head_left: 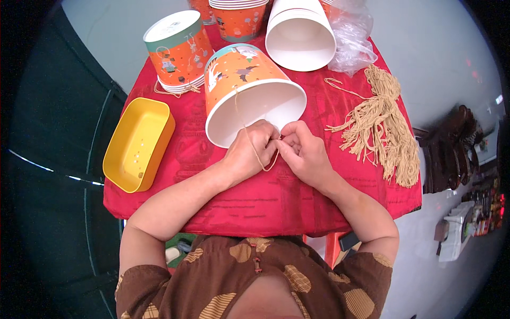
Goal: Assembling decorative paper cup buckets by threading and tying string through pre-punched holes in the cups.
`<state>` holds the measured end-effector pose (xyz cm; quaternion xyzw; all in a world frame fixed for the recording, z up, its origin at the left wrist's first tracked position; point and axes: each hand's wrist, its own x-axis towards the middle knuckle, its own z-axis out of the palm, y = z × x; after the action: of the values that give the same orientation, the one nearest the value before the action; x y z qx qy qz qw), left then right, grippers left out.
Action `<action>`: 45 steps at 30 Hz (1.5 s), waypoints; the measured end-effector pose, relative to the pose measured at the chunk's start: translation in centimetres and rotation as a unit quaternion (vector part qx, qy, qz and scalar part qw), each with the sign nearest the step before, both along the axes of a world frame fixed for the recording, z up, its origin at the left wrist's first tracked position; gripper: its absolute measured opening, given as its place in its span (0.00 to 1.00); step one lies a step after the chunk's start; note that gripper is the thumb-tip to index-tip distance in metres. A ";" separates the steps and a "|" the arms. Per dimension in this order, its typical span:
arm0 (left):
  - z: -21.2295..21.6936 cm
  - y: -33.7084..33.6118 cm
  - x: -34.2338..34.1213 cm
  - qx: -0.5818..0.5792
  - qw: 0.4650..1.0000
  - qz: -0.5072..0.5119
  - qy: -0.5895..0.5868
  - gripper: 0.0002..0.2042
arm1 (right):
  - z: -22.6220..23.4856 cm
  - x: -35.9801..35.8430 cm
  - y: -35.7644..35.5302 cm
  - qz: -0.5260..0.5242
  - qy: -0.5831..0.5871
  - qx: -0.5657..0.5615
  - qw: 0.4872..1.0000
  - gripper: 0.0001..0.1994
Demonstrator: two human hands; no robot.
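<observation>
An orange paper bucket with a white inside and printed figures lies on its side, its mouth facing me. A thin tan string comes from the bucket's wall near the rim, drapes across my left hand and loops below it. At the bucket's lower rim the fingertips of my left hand are closed, partly hidden behind the knuckles. My right hand meets them there, thumb and forefinger pinching the string. Whether the string passes through the rim at that spot cannot be made out.
A yellow tub with small bits inside stands left. Behind it is an upturned bucket stack with string at its base. White-mouthed buckets lie at the back beside clear plastic. A bundle of tan strings rests right on the red tablecloth.
</observation>
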<state>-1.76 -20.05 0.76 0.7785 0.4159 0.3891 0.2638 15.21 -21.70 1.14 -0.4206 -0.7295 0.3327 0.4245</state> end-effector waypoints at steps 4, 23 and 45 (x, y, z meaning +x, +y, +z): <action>0.0 0.0 0.0 0.017 0.999 0.002 0.029 0.03 | -0.7 0.1 0.2 0.013 0.012 -0.013 1.000 0.09; -0.3 -0.1 0.6 -0.119 0.985 0.008 -0.125 0.03 | 0.3 0.2 0.1 -0.098 -0.076 0.104 0.987 0.06; -0.1 0.6 0.3 -0.256 0.946 -0.009 -0.199 0.06 | -1.8 0.1 0.9 -0.057 -0.063 0.106 0.991 0.05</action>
<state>-1.51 -19.44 0.64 0.5953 0.4332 0.4145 0.5349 15.27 -20.77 -0.63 -0.4345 -0.7607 0.2013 0.4382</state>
